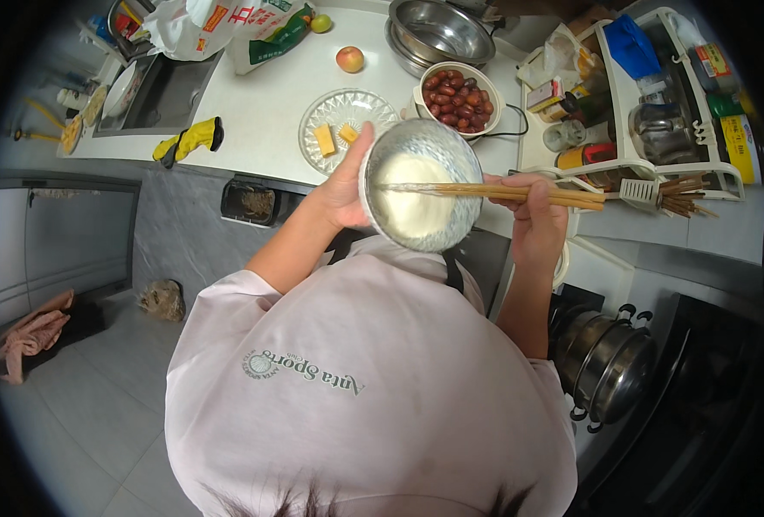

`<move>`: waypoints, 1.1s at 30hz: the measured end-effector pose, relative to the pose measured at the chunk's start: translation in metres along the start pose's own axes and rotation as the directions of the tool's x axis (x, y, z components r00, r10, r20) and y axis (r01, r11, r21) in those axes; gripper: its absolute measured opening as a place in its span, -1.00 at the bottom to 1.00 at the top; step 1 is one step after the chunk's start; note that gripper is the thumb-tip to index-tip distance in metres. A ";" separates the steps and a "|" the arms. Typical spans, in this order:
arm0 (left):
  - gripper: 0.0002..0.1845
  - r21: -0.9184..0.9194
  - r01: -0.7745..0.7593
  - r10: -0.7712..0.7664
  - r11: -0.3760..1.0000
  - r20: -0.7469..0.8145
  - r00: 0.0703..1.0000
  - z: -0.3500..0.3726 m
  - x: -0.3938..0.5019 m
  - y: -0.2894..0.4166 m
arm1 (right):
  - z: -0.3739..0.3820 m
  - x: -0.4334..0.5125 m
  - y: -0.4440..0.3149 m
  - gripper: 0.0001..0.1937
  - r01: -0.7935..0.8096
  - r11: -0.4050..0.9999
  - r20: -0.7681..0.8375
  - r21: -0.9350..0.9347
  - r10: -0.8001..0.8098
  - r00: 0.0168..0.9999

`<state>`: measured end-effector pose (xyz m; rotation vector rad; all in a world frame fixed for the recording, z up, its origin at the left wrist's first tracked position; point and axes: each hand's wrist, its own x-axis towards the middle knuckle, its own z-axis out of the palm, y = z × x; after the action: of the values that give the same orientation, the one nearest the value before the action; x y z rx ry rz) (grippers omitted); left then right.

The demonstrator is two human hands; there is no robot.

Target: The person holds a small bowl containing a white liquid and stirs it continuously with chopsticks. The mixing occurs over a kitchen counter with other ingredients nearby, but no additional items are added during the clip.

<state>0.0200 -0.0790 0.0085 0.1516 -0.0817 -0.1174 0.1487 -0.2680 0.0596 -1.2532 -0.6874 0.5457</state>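
My left hand [348, 187] grips a round bowl [463, 165] by its left rim and holds it tilted towards me, in front of my chest. Inside lies a pale, creamy batter [417, 194], and whitish streaks coat the bowl's wall. My right hand [537, 210] is closed around a pair of wooden chopsticks [511, 192]. Their coated tips reach across the bowl into the batter. Just beyond the bowl, a cut-glass plate [314, 113] on the counter carries two yellow pieces [324, 140] that look like butter or cheese; the bowl partly covers this plate.
A pot of red dates [456, 100] stands behind the bowl, near stacked steel basins [443, 32]. On the white counter [259, 123] are an apple [350, 59], a yellow glove [191, 142] and plastic bags [194, 29]. A sink [162, 97] lies left, a loaded rack [621, 155] right.
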 end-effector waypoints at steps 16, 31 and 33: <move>-0.08 0.385 -0.131 0.109 0.914 0.079 0.991 0.001 -0.027 0.012 | 0.020 -0.014 0.014 -0.63 -0.123 0.932 -0.231 0.342 0.210 0.950; -0.14 -0.042 -0.028 0.028 0.999 -0.001 1.000 -0.001 -0.017 -0.019 | 0.019 -0.017 -0.020 -0.69 0.026 1.000 -0.168 0.011 -0.024 0.986; -0.19 0.057 -0.006 0.013 0.998 -0.131 0.991 0.000 -0.017 -0.021 | 0.019 -0.017 -0.020 -0.70 -0.135 0.990 0.003 0.047 0.135 0.991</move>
<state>0.0007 -0.0976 0.0039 0.2150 0.0451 -0.0953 0.1233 -0.2716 0.0790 -1.2615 -0.5892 0.6702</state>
